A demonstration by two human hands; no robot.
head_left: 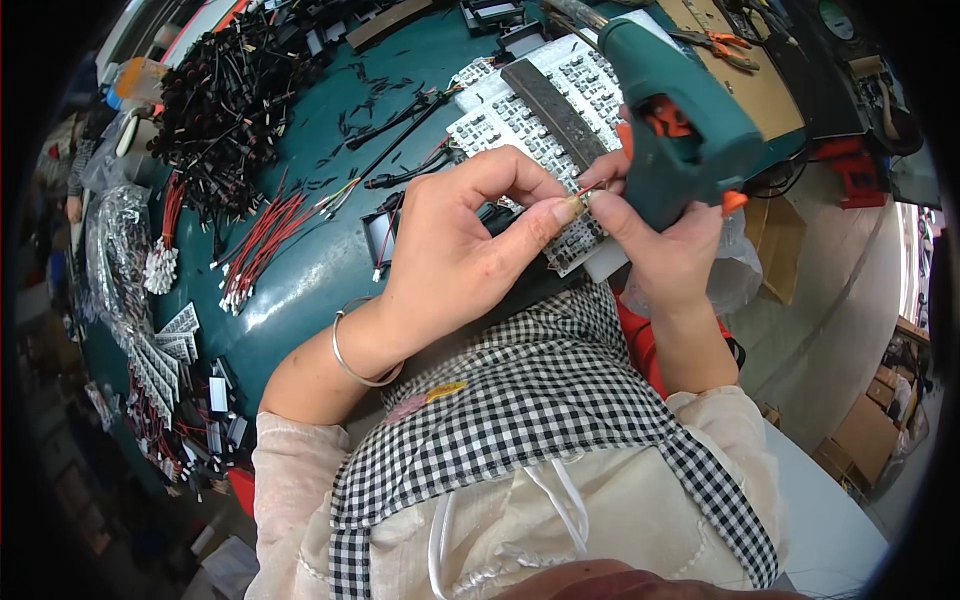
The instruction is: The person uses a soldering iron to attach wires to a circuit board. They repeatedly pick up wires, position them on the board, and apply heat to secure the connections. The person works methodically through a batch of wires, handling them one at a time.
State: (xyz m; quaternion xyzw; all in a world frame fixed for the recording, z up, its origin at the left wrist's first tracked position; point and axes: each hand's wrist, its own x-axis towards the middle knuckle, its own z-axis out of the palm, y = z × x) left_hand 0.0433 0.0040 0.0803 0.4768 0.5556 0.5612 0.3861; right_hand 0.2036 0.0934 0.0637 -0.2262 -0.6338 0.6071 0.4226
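My left hand pinches thin wires between thumb and forefinger, above the edge of a white circuit-board panel. My right hand meets it there, thumb and finger closed on the same wires. Against the right palm sits the handle of a green soldering gun with an orange trigger, its metal nose toward the far side. The gun hides part of the right fingers. A dark flat bar lies across the panel, which carries rows of small components. Black cables lie left of the panel.
On the green table are a heap of black cables, red wires with white connectors and fanned white boards. Orange-handled pliers lie on a brown board at the far right. Cardboard boxes stand on the floor.
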